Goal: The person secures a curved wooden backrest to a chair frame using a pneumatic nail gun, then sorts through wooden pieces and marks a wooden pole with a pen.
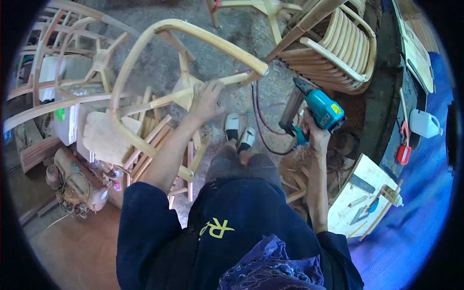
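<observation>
My left hand point(208, 102) is closed around a crossbar of a pale wooden chair frame point(212, 42), whose curved rail loops above and to the left of the hand. In my right hand point(316, 133) is a teal nail gun point(325, 108), its dark magazine and nose pointing up and left. A dark red air hose point(261, 121) runs on the floor beside it. The nail gun is apart from the chair frame.
Stacked curved wooden parts point(338, 48) stand at the upper right. More chair frames point(101, 60) are at the upper left, above a compressor point(79, 186). On the right are a white jug point(425, 123), a red-handled tool point(403, 154) and a board point(353, 198).
</observation>
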A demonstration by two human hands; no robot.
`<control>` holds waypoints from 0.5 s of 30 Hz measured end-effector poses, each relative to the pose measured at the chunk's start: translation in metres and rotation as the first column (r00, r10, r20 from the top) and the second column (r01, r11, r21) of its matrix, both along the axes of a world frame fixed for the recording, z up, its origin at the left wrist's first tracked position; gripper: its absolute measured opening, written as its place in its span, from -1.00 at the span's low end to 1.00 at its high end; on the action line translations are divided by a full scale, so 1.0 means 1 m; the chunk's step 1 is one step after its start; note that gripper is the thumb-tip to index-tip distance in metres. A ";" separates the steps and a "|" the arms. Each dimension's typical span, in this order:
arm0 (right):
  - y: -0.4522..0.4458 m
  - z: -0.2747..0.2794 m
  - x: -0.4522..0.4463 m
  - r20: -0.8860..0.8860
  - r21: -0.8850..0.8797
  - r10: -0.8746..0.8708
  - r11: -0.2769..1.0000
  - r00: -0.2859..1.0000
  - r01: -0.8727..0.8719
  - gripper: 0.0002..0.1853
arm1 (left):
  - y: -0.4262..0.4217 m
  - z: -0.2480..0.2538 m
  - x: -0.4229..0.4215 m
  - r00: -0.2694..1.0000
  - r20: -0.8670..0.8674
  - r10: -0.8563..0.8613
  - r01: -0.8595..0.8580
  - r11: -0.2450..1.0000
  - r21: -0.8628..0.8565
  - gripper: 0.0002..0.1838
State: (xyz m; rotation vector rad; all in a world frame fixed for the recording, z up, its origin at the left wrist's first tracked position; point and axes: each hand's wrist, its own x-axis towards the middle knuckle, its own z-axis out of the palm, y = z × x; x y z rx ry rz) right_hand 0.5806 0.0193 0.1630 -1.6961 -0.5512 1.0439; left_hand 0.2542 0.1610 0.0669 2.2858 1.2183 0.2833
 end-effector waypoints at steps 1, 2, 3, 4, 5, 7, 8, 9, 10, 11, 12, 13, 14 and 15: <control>0.005 -0.011 0.001 -0.052 -0.005 -0.015 1.000 0.999 0.014 -0.76 | 0.014 0.007 0.011 0.999 0.041 -0.014 0.012 0.999 0.049 -0.16; 0.011 -0.021 -0.001 -0.109 -0.004 -0.033 0.999 0.993 0.033 -0.76 | 0.026 0.014 0.021 0.998 0.042 -0.040 0.036 0.995 0.091 -0.16; 0.017 -0.022 -0.009 -0.116 -0.028 -0.089 0.996 0.989 0.086 -0.75 | 0.037 0.023 0.032 0.997 0.039 -0.066 0.060 0.989 0.134 -0.15; 0.019 -0.028 -0.011 -0.187 -0.037 -0.103 0.995 0.977 0.098 -0.76 | 0.045 0.028 0.042 0.996 0.034 -0.087 0.080 0.981 0.180 -0.14; 0.021 -0.037 -0.012 -0.260 -0.045 -0.117 0.993 0.959 0.109 -0.77 | 0.053 0.029 0.050 0.995 0.012 -0.097 0.094 0.979 0.179 -0.13; 0.020 -0.059 -0.008 -0.384 -0.055 -0.110 0.994 0.917 0.096 -0.76 | 0.067 0.025 0.066 0.991 -0.039 -0.128 0.133 0.975 0.179 -0.11; 0.019 -0.069 -0.006 -0.402 -0.064 -0.117 0.993 0.908 0.099 -0.76 | 0.074 0.018 0.073 0.988 -0.058 -0.140 0.149 0.969 0.195 -0.10; 0.018 -0.079 -0.005 -0.420 -0.073 -0.121 0.992 0.899 0.099 -0.75 | 0.081 0.010 0.080 0.986 -0.079 -0.150 0.163 0.964 0.212 -0.09; 0.019 -0.086 -0.004 -0.440 -0.082 -0.123 0.992 0.890 0.096 -0.75 | 0.086 0.004 0.086 0.983 -0.101 -0.156 0.175 0.958 0.227 -0.08; 0.020 -0.091 -0.002 -0.442 -0.055 -0.083 0.996 0.893 0.066 -0.76 | 0.091 -0.002 0.093 0.976 -0.147 -0.163 0.193 0.955 0.226 -0.08; 0.021 -0.099 0.000 -0.495 -0.070 -0.102 0.995 0.863 0.077 -0.77 | 0.095 -0.004 0.100 0.967 -0.196 -0.166 0.209 0.952 0.223 -0.08; 0.023 -0.110 0.004 -0.550 -0.083 -0.115 0.993 0.827 0.082 -0.78 | 0.100 -0.008 0.105 0.955 -0.248 -0.165 0.221 0.950 0.222 -0.08; 0.023 -0.122 0.006 -0.605 -0.100 -0.136 0.990 0.784 0.095 -0.79 | 0.104 -0.012 0.108 0.943 -0.295 -0.156 0.229 0.946 0.229 -0.08; 0.021 -0.134 0.009 -0.655 -0.107 -0.130 0.991 0.745 0.079 -0.79 | 0.107 -0.018 0.113 0.925 -0.340 -0.167 0.253 0.940 0.228 -0.08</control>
